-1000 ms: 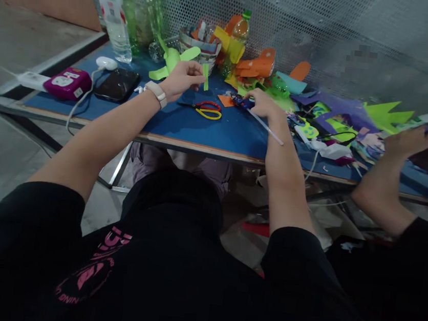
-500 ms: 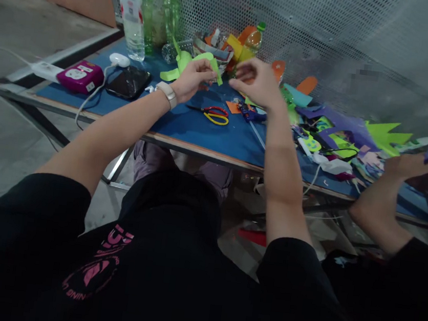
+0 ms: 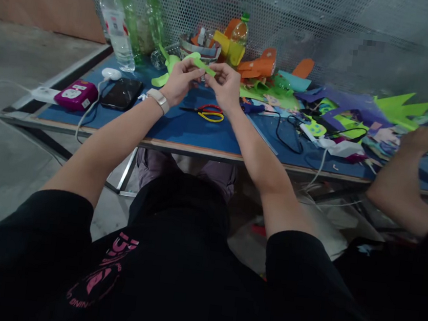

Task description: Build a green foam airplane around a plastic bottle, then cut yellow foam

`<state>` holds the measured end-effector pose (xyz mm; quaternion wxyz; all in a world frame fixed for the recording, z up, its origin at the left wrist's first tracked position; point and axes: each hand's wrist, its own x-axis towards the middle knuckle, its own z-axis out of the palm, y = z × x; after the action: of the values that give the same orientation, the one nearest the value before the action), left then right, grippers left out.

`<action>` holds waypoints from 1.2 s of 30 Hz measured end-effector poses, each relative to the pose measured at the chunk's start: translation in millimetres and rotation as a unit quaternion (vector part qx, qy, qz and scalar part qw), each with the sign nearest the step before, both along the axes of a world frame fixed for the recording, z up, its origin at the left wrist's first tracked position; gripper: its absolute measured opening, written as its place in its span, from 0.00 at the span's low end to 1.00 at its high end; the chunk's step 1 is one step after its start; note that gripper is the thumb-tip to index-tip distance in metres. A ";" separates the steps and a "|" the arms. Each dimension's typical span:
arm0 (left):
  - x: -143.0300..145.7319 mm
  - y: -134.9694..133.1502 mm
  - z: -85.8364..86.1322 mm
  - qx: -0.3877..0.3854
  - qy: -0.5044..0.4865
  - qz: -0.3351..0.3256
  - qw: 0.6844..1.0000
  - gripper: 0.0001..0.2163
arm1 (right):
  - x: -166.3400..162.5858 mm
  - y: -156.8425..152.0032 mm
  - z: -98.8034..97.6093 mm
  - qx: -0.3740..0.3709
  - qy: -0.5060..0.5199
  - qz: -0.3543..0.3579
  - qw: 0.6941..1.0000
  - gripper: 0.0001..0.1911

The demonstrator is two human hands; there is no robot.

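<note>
A thin light-green strip [image 3: 204, 67], paper or foam by its look, is stretched between my two hands above the blue table. My left hand [image 3: 182, 79] is closed on the strip's left part. My right hand [image 3: 226, 83] pinches its right end between thumb and fingers. Behind my left hand lies a bigger light-green cut-out piece [image 3: 161, 80], partly hidden by the hand. Scissors [image 3: 208, 113] with red and yellow handles rest on the table just below my hands. A dark blue glue gun [image 3: 251, 107] lies beside my right wrist.
Plastic bottles [image 3: 122, 36] stand at the back left, near a basket [image 3: 203, 51] of scraps. A phone [image 3: 121, 93] and a magenta power socket [image 3: 76, 96] lie left. Orange, green and purple cut-outs [image 3: 323, 103] with cables spread right, by another person's arm [image 3: 404, 172].
My right hand has moved left and down and now grips the strip, where before it hung apart from it. My left hand keeps its hold. The camera view has shifted slightly.
</note>
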<state>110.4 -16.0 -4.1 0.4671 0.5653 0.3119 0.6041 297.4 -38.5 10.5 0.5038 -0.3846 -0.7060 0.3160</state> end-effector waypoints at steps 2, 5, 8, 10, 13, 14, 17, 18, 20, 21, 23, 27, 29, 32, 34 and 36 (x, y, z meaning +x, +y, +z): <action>0.4 -0.9 1.3 0.003 0.026 0.003 1.000 0.25 | 0.5 1.3 0.5 -0.010 -0.001 -0.004 1.000 0.52; 0.4 -2.5 1.9 0.008 0.081 0.004 0.997 0.31 | 2.0 1.4 1.8 -0.026 0.009 0.010 1.000 0.54; -1.0 -2.4 -0.2 0.032 0.076 0.029 0.996 0.29 | 7.3 4.0 3.2 -0.042 0.017 0.046 0.998 0.54; -2.4 -2.3 -1.1 0.042 0.058 0.031 0.997 0.28 | 11.7 7.1 3.8 -0.052 0.011 0.059 0.997 0.53; -2.5 -7.1 3.0 0.038 0.049 0.001 0.998 0.31 | 15.7 12.2 2.1 -0.054 0.009 0.050 0.997 0.52; -1.7 -10.8 5.9 0.038 0.045 -0.001 0.998 0.31 | 16.0 14.0 0.7 -0.052 0.011 0.045 0.998 0.52; 2.4 -26.0 16.8 0.035 0.056 0.002 0.998 0.29 | 15.5 20.7 -5.3 -0.047 0.024 0.037 0.998 0.51; 3.7 -30.9 20.0 0.037 0.064 0.005 0.997 0.27 | 15.1 23.3 -7.5 -0.045 0.029 0.037 0.998 0.50; 5.1 -37.4 23.7 0.044 0.076 0.014 0.996 0.25 | 14.3 28.5 -11.4 -0.041 0.035 0.036 0.998 0.50; 5.1 -38.4 24.0 0.050 0.078 0.022 0.995 0.25 | 14.0 30.9 -13.0 -0.039 0.035 0.034 0.998 0.50; 3.7 -35.3 21.4 0.058 0.079 0.036 0.995 0.25 | 13.6 34.7 -15.0 -0.037 0.037 0.032 0.998 0.50; -1.7 -17.4 8.6 0.063 0.089 0.044 0.993 0.26 | 13.1 34.3 -13.6 -0.041 0.051 0.049 0.997 0.50; -3.5 -9.2 2.7 0.066 0.096 0.054 0.992 0.26 | 13.3 30.0 -10.5 -0.054 0.046 0.053 0.996 0.49; -4.0 -4.3 -0.8 0.075 0.084 0.067 0.991 0.26 | 13.1 23.6 -6.5 -0.073 0.041 0.051 0.995 0.48; -3.7 -5.4 0.6 0.070 0.069 0.054 0.994 0.25 | 12.1 22.3 -6.0 -0.073 0.053 0.052 0.995 0.46; -3.7 -7.7 3.3 0.058 0.067 0.036 0.995 0.25 | 10.3 23.8 -7.3 -0.067 0.072 0.048 0.994 0.44</action>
<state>106.6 -23.7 -0.8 0.3894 0.6191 0.3270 0.5984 307.7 -14.7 3.2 0.5104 -0.3600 -0.6628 0.4131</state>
